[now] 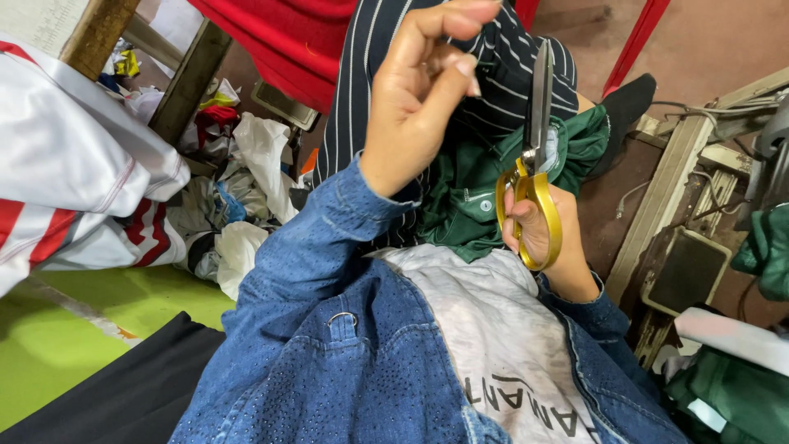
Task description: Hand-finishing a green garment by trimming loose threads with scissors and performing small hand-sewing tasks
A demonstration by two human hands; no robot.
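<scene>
My right hand (549,247) grips a pair of scissors (534,156) by their yellow handles, the steel blades pointing up and nearly closed. My left hand (423,90) is raised in front of me, thumb and forefinger pinched on something very small, perhaps a thread; I cannot tell what. A dark green garment (472,201) lies crumpled in my lap under both hands, over striped dark trousers (501,62). Both my arms are in blue denim sleeves.
A white and red garment (74,164) hangs at the left over a green surface (99,312). Scraps of cloth and plastic (238,189) litter the floor beneath wooden legs. A sewing machine's treadle and frame (686,267) stand at the right, with more green cloth (764,247).
</scene>
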